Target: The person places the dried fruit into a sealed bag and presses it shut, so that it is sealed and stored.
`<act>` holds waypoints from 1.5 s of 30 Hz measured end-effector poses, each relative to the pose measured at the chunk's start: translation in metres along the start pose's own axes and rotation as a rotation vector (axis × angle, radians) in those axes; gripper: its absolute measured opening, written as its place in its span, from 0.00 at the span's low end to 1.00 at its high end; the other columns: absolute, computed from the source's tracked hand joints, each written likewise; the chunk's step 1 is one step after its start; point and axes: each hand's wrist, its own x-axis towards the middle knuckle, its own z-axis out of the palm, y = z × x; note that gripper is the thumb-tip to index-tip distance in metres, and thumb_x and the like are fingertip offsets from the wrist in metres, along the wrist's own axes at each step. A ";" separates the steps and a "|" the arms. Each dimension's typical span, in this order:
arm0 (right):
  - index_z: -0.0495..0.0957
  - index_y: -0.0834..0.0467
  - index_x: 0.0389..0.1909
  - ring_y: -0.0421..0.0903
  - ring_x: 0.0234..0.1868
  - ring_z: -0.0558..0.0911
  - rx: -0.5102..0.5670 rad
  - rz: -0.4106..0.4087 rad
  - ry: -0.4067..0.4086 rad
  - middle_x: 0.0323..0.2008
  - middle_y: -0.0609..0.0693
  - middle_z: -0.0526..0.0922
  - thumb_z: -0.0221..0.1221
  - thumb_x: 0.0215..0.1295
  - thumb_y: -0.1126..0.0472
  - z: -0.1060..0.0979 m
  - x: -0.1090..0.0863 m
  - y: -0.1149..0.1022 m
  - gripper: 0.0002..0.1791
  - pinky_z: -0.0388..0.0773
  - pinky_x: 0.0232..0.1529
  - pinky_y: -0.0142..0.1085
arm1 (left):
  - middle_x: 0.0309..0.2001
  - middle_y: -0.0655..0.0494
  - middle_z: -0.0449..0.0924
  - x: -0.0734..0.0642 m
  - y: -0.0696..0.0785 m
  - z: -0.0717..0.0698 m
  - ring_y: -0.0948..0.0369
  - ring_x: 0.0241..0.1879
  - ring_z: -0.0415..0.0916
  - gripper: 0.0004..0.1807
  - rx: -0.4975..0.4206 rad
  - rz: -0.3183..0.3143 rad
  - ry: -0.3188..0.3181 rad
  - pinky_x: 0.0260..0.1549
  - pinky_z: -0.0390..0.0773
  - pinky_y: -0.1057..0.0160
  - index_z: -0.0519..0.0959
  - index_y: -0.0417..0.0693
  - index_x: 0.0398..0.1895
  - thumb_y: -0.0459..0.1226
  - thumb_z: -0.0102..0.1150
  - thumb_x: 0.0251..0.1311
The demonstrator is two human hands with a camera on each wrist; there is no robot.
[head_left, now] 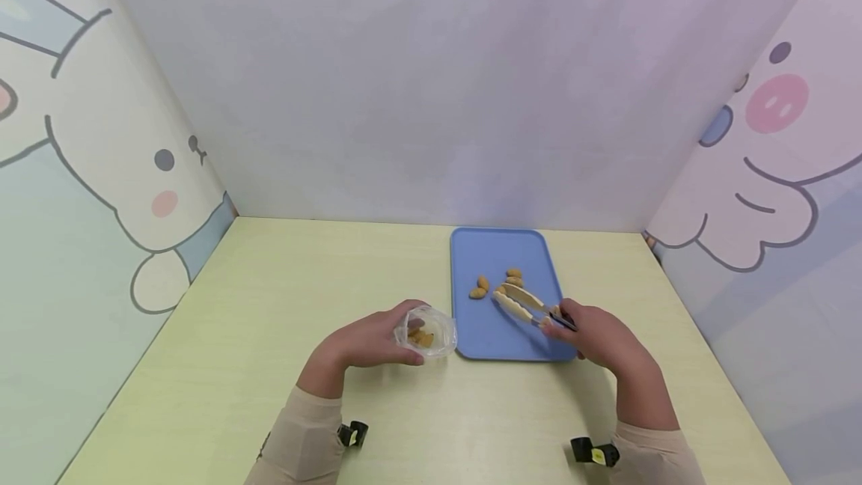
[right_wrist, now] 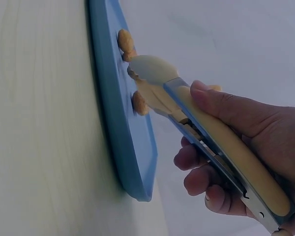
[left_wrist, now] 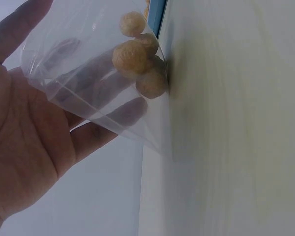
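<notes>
My left hand (head_left: 382, 335) holds a clear plastic bag (head_left: 444, 334), its mouth spread, left of the blue tray (head_left: 465, 346). Several small brown nut-like pieces (left_wrist: 130, 58) lie in the bottom of the bag in the left wrist view. The right hand (head_left: 599, 331) grips a pair of tongs (right_wrist: 236, 152) with cream-coloured tips and handle, thumb on one arm and fingers under the other. Over the tray, the tips are around one brown piece, partly hidden by them. Other brown pieces (head_left: 478, 293) lie on the tray close by, left of and behind the tips.
The tray sits on a pale wood-look table (head_left: 323, 260), toward its right side. A plain light wall (head_left: 404, 96) rises behind the table, and cartoon-printed panels (head_left: 94, 193) flank both sides. Black straps with small devices (head_left: 353, 434) are at both sleeves.
</notes>
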 end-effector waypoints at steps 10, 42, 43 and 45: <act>0.66 0.54 0.35 0.46 0.21 0.73 0.020 -0.012 0.003 0.22 0.50 0.71 0.57 0.64 0.35 -0.002 -0.001 -0.001 0.25 0.67 0.25 0.39 | 0.63 0.53 0.75 -0.001 0.000 0.001 0.55 0.61 0.71 0.44 -0.009 -0.005 -0.007 0.58 0.69 0.48 0.57 0.74 0.70 0.57 0.69 0.52; 0.65 0.51 0.36 0.42 0.21 0.65 0.023 -0.152 0.094 0.21 0.46 0.64 0.55 0.64 0.32 -0.016 -0.017 -0.019 0.25 0.63 0.23 0.35 | 0.63 0.55 0.75 0.001 0.001 0.001 0.56 0.60 0.72 0.45 -0.008 -0.037 -0.005 0.57 0.69 0.47 0.57 0.73 0.70 0.57 0.70 0.51; 0.65 0.51 0.36 0.42 0.21 0.65 0.020 -0.158 0.098 0.21 0.46 0.64 0.55 0.64 0.32 -0.017 -0.018 -0.021 0.25 0.63 0.23 0.35 | 0.63 0.55 0.75 0.001 0.000 0.001 0.56 0.60 0.71 0.45 -0.008 -0.038 -0.004 0.57 0.69 0.47 0.57 0.73 0.70 0.57 0.70 0.51; 0.64 0.50 0.36 0.42 0.21 0.65 0.016 -0.169 0.105 0.21 0.46 0.63 0.55 0.64 0.32 -0.018 -0.019 -0.024 0.25 0.63 0.23 0.35 | 0.63 0.55 0.75 0.001 0.000 0.001 0.56 0.60 0.71 0.45 -0.009 -0.041 -0.005 0.57 0.69 0.47 0.56 0.73 0.70 0.57 0.70 0.51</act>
